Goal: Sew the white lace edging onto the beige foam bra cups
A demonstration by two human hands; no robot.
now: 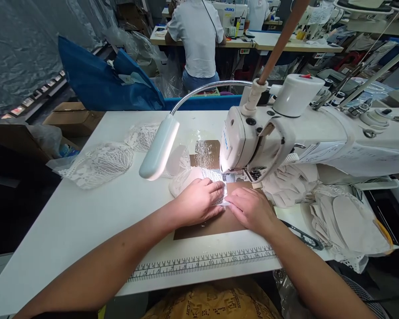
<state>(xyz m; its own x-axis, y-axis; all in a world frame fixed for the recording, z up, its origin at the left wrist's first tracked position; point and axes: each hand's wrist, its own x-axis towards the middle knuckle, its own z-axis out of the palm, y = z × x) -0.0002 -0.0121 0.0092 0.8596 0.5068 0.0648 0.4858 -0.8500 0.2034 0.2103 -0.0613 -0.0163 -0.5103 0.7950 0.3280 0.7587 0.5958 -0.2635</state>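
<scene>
A white lace piece lies at the sewing machine's needle area, and part of it is hidden under my hands. My left hand is on top of it, fingers bent and pressed together, thumb low near the fabric edge. Just right of that, my right hand pinches the same edge between thumb and fingers. The white sewing machine stands directly behind both hands, its presser foot close to the left fingertips. Beneath the hands is a brown board taped to the table.
A lamp on a bendable neck hangs left of the machine. Lace pieces lie on the left; stacked cups sit at right. Dark scissors-like snips rest near the right forearm. A printed ruler runs along the front edge.
</scene>
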